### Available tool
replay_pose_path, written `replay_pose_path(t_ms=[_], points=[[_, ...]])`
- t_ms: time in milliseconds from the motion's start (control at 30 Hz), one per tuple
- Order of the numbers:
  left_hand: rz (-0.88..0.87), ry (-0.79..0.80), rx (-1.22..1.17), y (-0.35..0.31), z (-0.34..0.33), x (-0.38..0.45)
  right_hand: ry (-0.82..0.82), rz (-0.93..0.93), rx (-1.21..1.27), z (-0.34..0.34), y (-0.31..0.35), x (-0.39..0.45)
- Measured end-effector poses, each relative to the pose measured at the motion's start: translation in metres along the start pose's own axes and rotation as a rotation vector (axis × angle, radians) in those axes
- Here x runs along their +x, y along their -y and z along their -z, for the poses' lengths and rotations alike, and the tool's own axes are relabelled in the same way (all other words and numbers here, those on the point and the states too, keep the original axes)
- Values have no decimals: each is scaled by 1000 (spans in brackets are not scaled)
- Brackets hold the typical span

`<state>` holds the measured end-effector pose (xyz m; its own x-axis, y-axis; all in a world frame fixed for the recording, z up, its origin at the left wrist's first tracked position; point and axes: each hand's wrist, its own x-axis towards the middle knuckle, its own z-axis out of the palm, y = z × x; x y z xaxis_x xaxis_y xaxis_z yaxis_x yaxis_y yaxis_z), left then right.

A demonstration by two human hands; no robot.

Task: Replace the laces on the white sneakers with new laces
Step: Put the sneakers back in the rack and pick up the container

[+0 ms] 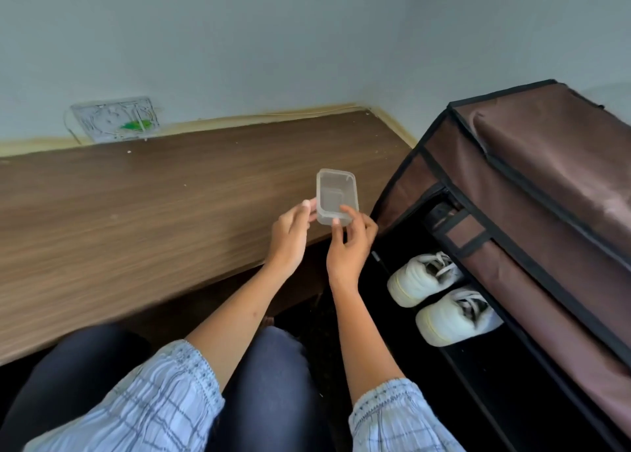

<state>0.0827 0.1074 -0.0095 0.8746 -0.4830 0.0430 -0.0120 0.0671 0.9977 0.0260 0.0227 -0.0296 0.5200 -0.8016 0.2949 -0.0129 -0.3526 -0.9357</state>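
A small clear plastic container (336,195) is held over the near right part of the wooden table (136,212). My left hand (290,236) pinches its left side, and my right hand (351,243) grips its near right corner with thumb and fingers. The container looks empty; no laces show in it. Two white sneakers (440,294) with white laces stand side by side on a shelf of the brown shoe rack (532,192) at the right, toes pointing left.
The fabric-covered shoe rack stands against the table's right end, its flap raised. A clear wall plate with a green part (116,120) sits at the wall behind the table. My knees in dark trousers are below the table edge.
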Motion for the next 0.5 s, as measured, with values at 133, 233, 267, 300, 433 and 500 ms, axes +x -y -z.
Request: replay_pose_path(t_ms=[133,233,267,300,433,500], points=[[-29,-3,39,-14,-15,-24,-131,82,-89,30,7,-32],[-17,61,121,-19,-31,-41,-226,100,-120,55,10,-51],[-13,96,162,-20,-37,-47,-258,94,-125,64,9,-56],[-5,135,196,-20,-44,-52,-292,82,-130,72,8,-61],[42,354,283,-17,-72,-79,-462,-6,-133,105,-6,-84],[54,453,298,-8,-84,-90,-534,-49,-155,118,-12,-96]])
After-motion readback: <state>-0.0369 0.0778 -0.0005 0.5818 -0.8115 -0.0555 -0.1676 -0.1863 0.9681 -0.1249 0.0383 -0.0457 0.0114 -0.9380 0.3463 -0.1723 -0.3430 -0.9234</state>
